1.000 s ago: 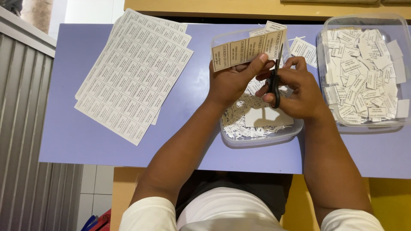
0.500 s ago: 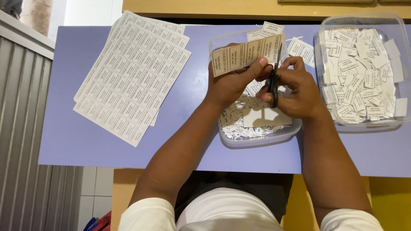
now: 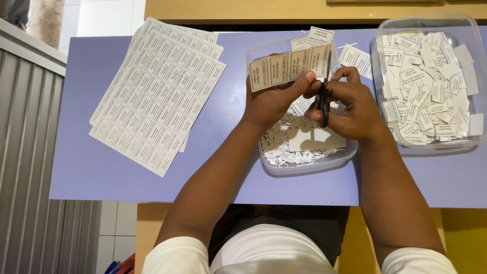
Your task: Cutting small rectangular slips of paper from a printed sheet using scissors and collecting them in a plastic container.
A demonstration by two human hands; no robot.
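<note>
My left hand (image 3: 274, 101) pinches a strip of printed paper labels (image 3: 284, 68) and holds it over a clear plastic tub (image 3: 269, 165) filled with thin paper trimmings. My right hand (image 3: 355, 104) grips black-handled scissors (image 3: 323, 99), whose blades point up at the right end of the strip. Both hands are close together above the tub.
A stack of uncut label sheets (image 3: 157, 94) lies at the left on the purple tabletop (image 3: 96, 172). A second clear tub (image 3: 472, 142) at the right holds several cut labels. A few loose labels (image 3: 355, 58) lie between the tubs. A grey ribbed panel (image 3: 25, 152) stands at far left.
The strip and both hands have shifted slightly; the scissors stay at the strip's right end.
</note>
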